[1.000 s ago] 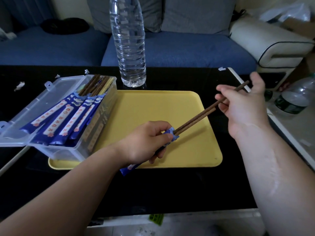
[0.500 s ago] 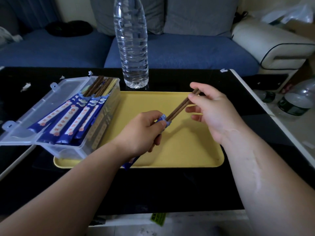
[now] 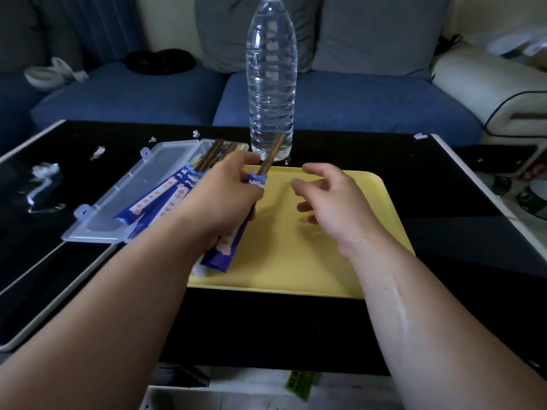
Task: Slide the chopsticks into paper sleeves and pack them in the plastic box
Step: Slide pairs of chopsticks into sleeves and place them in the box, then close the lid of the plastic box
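- Left hand (image 3: pixel 225 196): fingers curled round a blue paper sleeve (image 3: pixel 229 247), gripping it near its open mouth. The brown chopsticks (image 3: pixel 273 152) stick out of the top, and the sleeve's closed end hangs over the near left part of the yellow tray (image 3: pixel 325 261).
- Right hand (image 3: pixel 334 202): fingers loosely spread, holding nothing, hovering over the tray's middle.
- Plastic box (image 3: pixel 139 199): at the tray's left edge with its lid lying open, sleeved pairs (image 3: pixel 159 199) stacked inside.
- Risk: the pair looks only partly seated, so tilting the mouth downward could let the sticks slide out.
- Risk: a tight squeeze may crumple or tear the paper.
- Risk: the water bottle (image 3: pixel 271 84) stands at the tray's far edge, just beyond the tips, and a swing toward the box could knock it over.
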